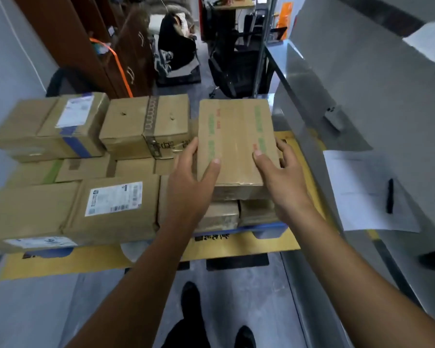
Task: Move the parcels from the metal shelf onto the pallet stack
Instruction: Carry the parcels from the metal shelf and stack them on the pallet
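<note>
A flat brown parcel (235,144) with green and red printed tape sits at the right end of the pallet stack, on top of other boxes. My left hand (191,179) grips its left side, thumb on top. My right hand (279,174) grips its right side, thumb on the top face. Several more cardboard parcels (116,204) fill the stack to the left, some with white labels. The blue pallet (269,231) shows under the boxes, over a yellow cardboard sheet. The metal shelf (337,101) runs along the right.
A white paper sheet (367,194) and a black pen (389,195) lie on the shelf. A brown cabinet (91,46) and an orange strap stand behind the stack. Office chairs and clutter fill the far aisle. My shoes (191,305) stand on the grey floor.
</note>
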Action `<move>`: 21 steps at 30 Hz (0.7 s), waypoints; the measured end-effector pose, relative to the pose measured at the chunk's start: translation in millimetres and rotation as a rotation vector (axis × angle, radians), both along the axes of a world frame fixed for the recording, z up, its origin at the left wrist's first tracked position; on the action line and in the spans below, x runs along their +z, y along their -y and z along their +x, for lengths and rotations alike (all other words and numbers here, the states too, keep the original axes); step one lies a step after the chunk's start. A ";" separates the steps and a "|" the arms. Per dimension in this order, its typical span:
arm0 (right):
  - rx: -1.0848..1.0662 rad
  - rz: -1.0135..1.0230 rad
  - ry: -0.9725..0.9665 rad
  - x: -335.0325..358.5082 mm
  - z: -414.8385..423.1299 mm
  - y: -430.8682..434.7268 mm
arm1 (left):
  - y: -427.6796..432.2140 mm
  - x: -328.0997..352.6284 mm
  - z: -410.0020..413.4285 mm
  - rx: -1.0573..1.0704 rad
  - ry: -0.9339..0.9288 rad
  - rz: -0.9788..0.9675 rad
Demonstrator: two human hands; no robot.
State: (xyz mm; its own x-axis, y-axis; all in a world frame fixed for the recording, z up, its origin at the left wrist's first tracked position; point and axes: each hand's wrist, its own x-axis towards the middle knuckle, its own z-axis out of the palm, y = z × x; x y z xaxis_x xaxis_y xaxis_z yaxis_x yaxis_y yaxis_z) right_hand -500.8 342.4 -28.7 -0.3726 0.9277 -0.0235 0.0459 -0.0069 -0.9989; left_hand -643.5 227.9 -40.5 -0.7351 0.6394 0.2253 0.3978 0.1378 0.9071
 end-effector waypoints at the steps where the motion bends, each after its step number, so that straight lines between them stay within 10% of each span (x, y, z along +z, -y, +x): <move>1: -0.001 0.009 0.003 -1.9 -13.0 -10.1 | -6.7 -1.4 -16.7 0.008 -0.026 -0.006; 21: 0.031 -0.021 0.134 -32.7 -131.2 -144.2 | -110.8 -21.0 -144.4 -0.043 -0.286 -0.359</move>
State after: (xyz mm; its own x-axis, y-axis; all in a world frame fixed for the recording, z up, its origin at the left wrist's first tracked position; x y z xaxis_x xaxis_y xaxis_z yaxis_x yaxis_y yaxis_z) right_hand -632.0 486.6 -61.4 -0.3933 0.9146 -0.0944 0.1796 -0.0243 -0.9834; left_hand -787.9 338.8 -61.5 -0.6468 0.7427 0.1733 0.6371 0.4012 0.6581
